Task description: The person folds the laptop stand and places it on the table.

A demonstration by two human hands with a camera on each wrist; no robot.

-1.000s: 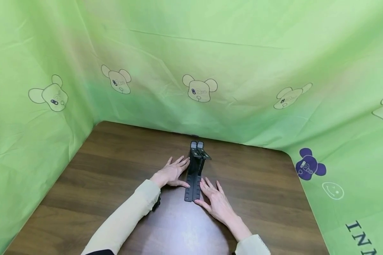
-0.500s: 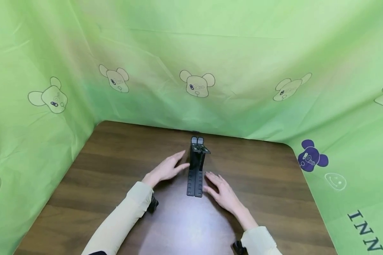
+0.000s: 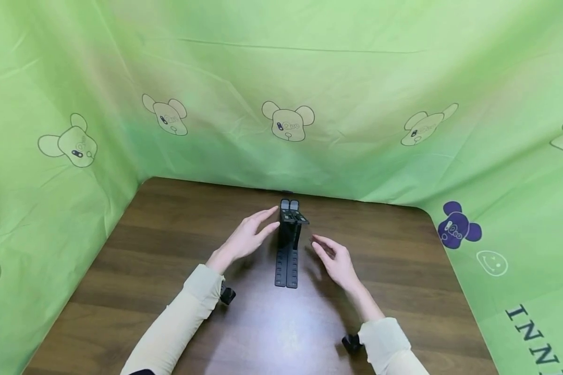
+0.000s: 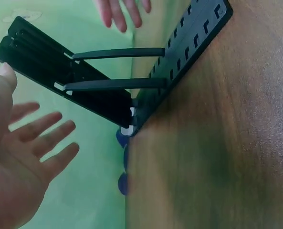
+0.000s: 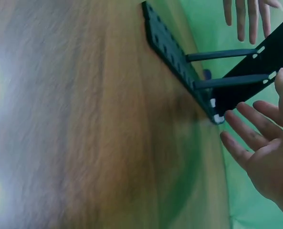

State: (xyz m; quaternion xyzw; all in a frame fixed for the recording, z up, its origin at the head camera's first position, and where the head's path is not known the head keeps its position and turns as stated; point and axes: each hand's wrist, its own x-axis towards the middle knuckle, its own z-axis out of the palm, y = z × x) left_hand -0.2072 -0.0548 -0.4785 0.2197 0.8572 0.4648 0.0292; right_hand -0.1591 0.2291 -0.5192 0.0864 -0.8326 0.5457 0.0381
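A black folding stand (image 3: 286, 268) sits mid-table with its notched base flat on the wood. Its upper plate (image 4: 41, 59) is raised at a slant, and two struts (image 4: 117, 84) link it to the base. My left hand (image 3: 245, 238) is at the stand's left side, fingers extended, thumb tip by the plate's edge; I cannot tell if it touches. To the right, my right hand (image 3: 340, 264) hovers a little apart from the stand, fingers slightly bent and holding nothing. In the right wrist view that hand (image 5: 270, 148) has its thumb near the plate's edge.
The brown wooden table (image 3: 178, 208) has rounded far corners. Green curtain fabric (image 3: 347, 67) printed with bear heads surrounds its back and sides. A small black device is on the left wrist (image 3: 227, 295) and another on the right wrist (image 3: 352, 344).
Both hands have come off the notched base and risen toward the raised plate. The right hand has drawn off to the right. The stand keeps its shape and place on the table.
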